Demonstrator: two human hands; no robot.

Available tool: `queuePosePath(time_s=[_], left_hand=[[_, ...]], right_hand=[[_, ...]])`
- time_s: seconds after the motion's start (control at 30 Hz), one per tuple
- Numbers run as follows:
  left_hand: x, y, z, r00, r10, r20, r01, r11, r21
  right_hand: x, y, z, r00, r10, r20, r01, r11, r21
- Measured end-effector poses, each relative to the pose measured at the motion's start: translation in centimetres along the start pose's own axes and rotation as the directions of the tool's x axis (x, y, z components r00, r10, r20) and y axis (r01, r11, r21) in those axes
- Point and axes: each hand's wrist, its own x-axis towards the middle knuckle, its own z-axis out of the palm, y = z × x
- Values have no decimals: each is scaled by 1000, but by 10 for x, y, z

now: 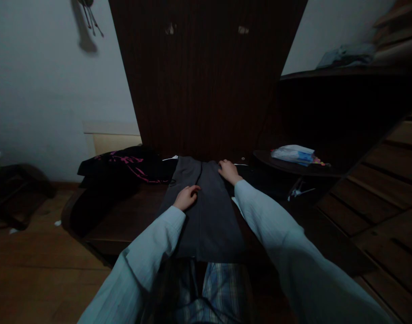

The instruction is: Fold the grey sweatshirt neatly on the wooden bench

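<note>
Head view: a grey garment (214,220) lies on the surface (125,218) beneath the loosely bent fingers of the left hand (186,197) and right hand (229,172); whether they pinch it, I cannot tell. Smoothing seems underway, calling for light, even pressure.

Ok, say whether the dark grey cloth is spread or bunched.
Spread: the dark grey cloth lies flat and long; any folded layers beneath, I cannot tell.
</note>
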Motion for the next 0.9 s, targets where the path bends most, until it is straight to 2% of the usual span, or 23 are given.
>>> queuePosePath(time_s=[0.3,0.5,0.67,0.9], left_hand=[[0,1,0,1000,-18,-1,18,1000,-3],[0,2,0,1000,-20,0,20,1000,-3],[0,2,0,1000,-9,-10,9,1000,7],[0,1,1,1000,0,-8,0,1000,1]], right_hand=[[5,1,1,999,39,10,-39,999,-7],[9,2,7,990,133,48,-138,982,126],[10,2,11,992,117,45,-122,985,120],[10,4,6,996,94,13,-94,992,80]])
